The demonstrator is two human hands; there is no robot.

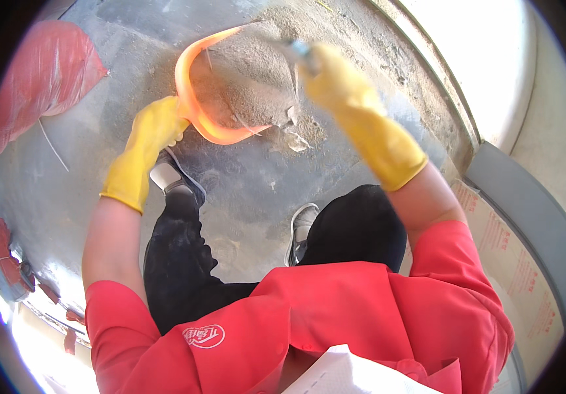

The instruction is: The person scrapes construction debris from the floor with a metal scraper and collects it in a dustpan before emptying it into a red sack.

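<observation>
My left hand (162, 120), in a yellow rubber glove, grips the handle side of an orange dustpan (186, 93) resting on the floor. Grey-brown sandy debris (243, 74) is heaped in the pan and spills over its front edge. In a matching glove, my right hand (329, 74) is closed around a tool with a light-blue handle (300, 48), beyond the pan's right side. Motion blur hides the tool's head, so its kind is unclear. Scraps of crumpled film (295, 139) lie by the pan's near right corner.
A filled red plastic bag (51, 74) stands at the left on the grey floor (243, 197). Loose sand (391, 69) runs along the raised metal track (440, 74) at right. A printed panel (514, 256) is beside my right arm. Reddish scraps (7, 251) lie far left.
</observation>
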